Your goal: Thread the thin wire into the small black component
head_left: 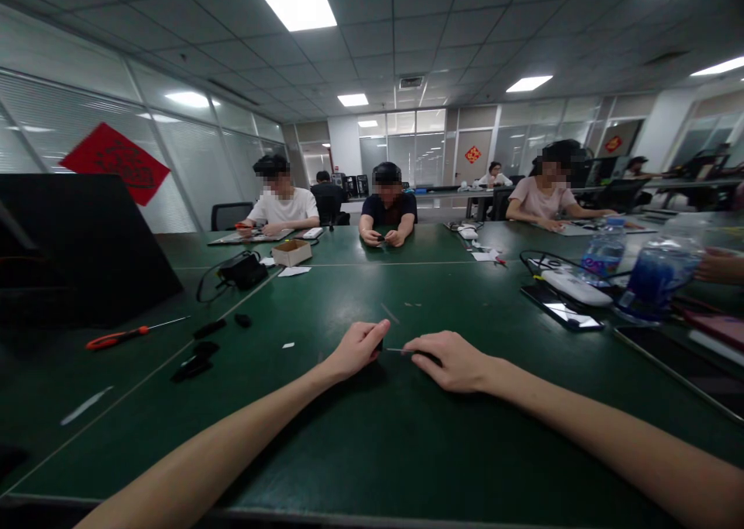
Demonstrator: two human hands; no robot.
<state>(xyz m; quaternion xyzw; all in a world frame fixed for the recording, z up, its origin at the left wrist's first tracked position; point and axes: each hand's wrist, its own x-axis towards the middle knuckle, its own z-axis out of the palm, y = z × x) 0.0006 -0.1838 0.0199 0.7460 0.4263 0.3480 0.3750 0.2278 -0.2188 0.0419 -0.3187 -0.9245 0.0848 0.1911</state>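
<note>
green counter (384,444) lies under my two hands, and they are close together above it. my left hand (356,351) has the fingers (373,331) pressed together, pinching a small black piece (380,346). from this piece a thin metal pin (395,350) lies almost level, its long axis going sideways to my right hand (450,361). the fingers (416,344) of this hand press on a dark part (428,356), very near the pin's end, but i cannot tell if they also hold the pin.
</note>
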